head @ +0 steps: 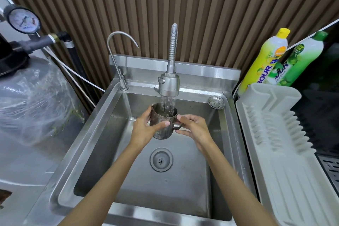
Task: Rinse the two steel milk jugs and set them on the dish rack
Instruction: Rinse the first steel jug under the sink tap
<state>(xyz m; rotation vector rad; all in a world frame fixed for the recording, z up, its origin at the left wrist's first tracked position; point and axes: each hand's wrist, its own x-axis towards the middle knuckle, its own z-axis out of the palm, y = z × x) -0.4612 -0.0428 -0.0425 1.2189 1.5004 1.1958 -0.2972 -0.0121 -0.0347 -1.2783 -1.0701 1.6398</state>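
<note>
A steel milk jug (161,118) is held upright over the sink (102,134), under the flexible tap (169,84). Water pours from the tap head into the jug's mouth. My left hand (145,129) wraps the jug's body from the left, thumb across its front. My right hand (194,128) grips the jug's handle on the right side. The white plastic dish rack (275,134) stands to the right of the sink with nothing on it. Only one jug shows in this view.
A thin gooseneck tap (119,57) rises at the sink's back left. A loose strainer (216,102) lies on the back right rim. Two detergent bottles (264,60) lean behind the rack. The drain (161,159) sits mid-basin. A plastic-wrapped tank (33,101) stands left.
</note>
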